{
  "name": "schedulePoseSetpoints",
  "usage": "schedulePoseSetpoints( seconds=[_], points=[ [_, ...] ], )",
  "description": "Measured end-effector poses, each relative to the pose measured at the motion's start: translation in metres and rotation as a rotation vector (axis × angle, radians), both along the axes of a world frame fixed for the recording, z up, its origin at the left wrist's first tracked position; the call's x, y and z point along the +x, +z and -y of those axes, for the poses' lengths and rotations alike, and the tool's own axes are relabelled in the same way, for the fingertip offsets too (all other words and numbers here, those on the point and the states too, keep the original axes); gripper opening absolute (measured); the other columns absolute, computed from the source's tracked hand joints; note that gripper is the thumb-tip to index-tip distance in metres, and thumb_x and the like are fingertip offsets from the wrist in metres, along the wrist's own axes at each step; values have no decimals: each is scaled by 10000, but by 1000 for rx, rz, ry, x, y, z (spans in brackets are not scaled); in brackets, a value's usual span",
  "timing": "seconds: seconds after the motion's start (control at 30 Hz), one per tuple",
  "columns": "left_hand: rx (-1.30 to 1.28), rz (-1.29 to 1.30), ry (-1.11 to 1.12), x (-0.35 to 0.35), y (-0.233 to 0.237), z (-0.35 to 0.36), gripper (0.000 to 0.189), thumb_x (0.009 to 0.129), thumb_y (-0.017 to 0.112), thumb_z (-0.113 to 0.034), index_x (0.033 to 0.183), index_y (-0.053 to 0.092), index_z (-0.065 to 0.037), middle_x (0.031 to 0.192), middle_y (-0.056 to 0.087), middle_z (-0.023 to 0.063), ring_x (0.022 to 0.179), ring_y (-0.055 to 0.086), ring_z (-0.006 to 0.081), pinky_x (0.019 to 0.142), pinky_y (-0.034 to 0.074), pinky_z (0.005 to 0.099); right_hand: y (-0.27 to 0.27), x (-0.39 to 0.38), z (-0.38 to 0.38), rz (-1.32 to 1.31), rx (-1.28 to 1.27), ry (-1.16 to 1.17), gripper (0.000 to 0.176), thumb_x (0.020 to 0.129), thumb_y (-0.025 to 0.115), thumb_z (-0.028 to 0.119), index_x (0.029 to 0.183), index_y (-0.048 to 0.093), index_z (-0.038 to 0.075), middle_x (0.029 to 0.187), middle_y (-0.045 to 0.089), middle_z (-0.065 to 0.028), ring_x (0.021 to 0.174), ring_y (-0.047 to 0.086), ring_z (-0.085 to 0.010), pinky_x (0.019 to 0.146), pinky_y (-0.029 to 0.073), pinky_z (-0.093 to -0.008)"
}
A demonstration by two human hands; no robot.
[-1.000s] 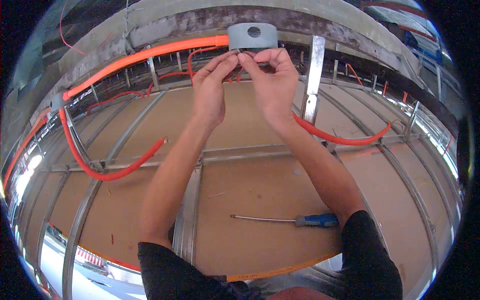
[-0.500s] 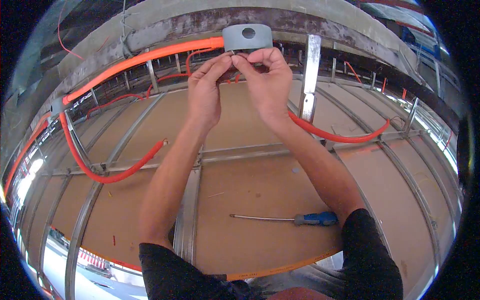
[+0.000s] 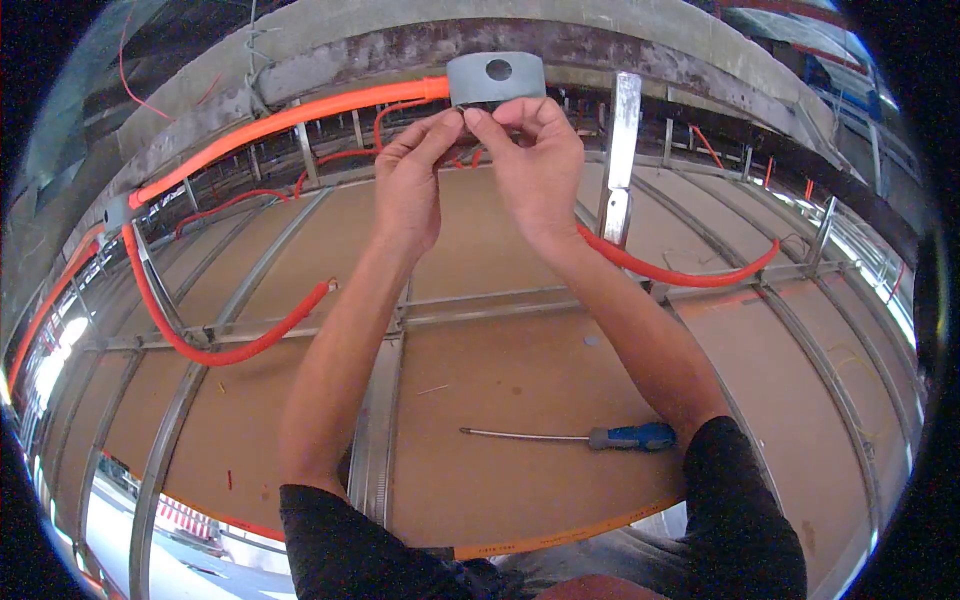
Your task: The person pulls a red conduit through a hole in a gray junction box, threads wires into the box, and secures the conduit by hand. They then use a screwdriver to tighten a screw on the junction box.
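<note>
Grey junction box (image 3: 496, 78) is mounted top centre, joined to the end of the orange conduit (image 3: 290, 118). Left hand (image 3: 408, 185) and right hand (image 3: 535, 170) are held just under it, thumb and forefinger of each pinched shut, tips touching. The pinched item can't be made out. Blue-handled screwdriver (image 3: 590, 437) is laid on the board below, well apart from the 2 hands.

Brown board panels (image 3: 520, 380) under a grid of metal channels (image 3: 375, 420) — concrete beam (image 3: 330, 50) beyond, daylight at the edges.
</note>
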State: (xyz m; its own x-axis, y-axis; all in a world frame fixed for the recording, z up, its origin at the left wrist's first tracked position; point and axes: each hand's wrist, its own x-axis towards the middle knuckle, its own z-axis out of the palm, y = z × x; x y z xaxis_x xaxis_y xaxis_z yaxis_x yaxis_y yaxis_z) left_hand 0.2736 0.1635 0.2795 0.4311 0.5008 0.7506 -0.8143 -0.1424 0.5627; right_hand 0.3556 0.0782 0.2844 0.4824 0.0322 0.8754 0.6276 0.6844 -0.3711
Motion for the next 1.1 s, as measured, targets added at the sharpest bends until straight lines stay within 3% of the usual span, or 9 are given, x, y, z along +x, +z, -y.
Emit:
schedulePoseSetpoints(
  seconds=[0.17, 0.23, 0.37, 0.43, 1.1],
  points=[
    [-22, -29, -41, 4, -3, -5, 226, 894, 679, -169, 1059, 686, -15, 976, 703, 45, 891, 620, 113, 836, 448, 279, -3, 3, 0, 6, 12, -47, 230, 750, 806, 96, 810, 601, 12, 780, 667, -70, 743, 633, -134, 682, 509, -272],
    [12, -48, -10, 7, -4, -6, 243, 941, 591, -195, 1090, 650, -12, 1065, 672, 82, 985, 617, 198, 934, 454, 352, -3, 6, 0, 52, 42, -27, 230, 741, 808, 71, 819, 600, 13, 784, 669, -70, 750, 638, -136, 685, 512, -273],
    [15, -84, -28, 7, -1, -9, 238, 944, 588, -196, 1094, 646, -21, 1068, 671, 74, 991, 608, 193, 945, 438, 353, -2, 6, -2, 57, 58, 10, 230, 733, 810, 51, 818, 599, 14, 788, 672, -69, 746, 640, -135, 686, 514, -274],
    [-6, -56, -74, 7, -1, -9, 232, 917, 649, -189, 1080, 677, -27, 984, 701, 45, 903, 623, 119, 833, 448, 292, -2, 4, 0, 42, 51, 39, 226, 737, 808, 60, 815, 600, 18, 796, 674, -65, 754, 640, -129, 685, 512, -272],
    [-20, -50, -131, 6, -1, -12, 214, 903, 672, -186, 1053, 697, -35, 984, 710, 48, 903, 630, 125, 836, 448, 287, -4, 6, -11, 13, 90, 37, 237, 762, 803, 115, 809, 587, 30, 752, 632, -33, 686, 571, -99, 623, 472, -254]
  ],
)
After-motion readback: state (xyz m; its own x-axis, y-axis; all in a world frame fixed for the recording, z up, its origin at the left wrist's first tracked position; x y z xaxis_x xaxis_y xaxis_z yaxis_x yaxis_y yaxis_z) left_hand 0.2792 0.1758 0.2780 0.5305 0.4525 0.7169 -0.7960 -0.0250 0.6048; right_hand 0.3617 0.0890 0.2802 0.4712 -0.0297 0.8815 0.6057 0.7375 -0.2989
